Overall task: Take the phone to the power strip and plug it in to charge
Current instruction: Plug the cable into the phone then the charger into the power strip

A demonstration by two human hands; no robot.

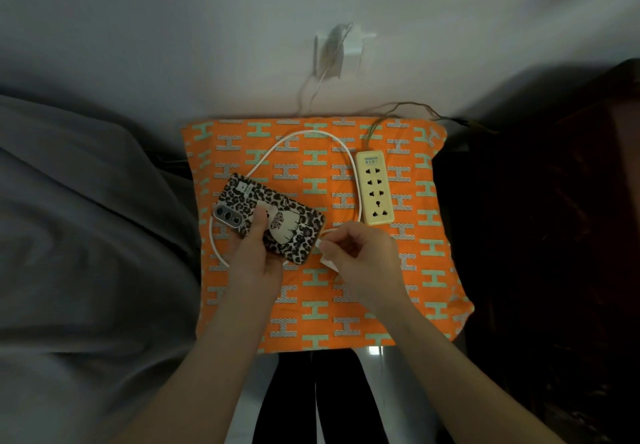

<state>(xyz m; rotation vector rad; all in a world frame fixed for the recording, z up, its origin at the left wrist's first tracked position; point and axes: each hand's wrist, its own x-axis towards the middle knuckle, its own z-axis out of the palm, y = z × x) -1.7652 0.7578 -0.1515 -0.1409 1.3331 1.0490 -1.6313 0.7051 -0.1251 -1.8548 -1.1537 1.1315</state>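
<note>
Orange patterned cloth [408,291] beneath pale wall [207,27]; power strip [375,187] apparently unplugged-into.

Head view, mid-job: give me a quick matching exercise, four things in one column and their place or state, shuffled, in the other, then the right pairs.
Things:
1. phone
2. power strip
3. white cable
4. white charger plug

Place or state:
A. lies on the orange cloth with every socket free
B. pinched in the right hand, not in a socket
C. held back-up in the left hand, in a leopard-print case
D. curves in a loop over the cloth beyond the phone

Pairs: 1-C, 2-A, 3-D, 4-B
</note>
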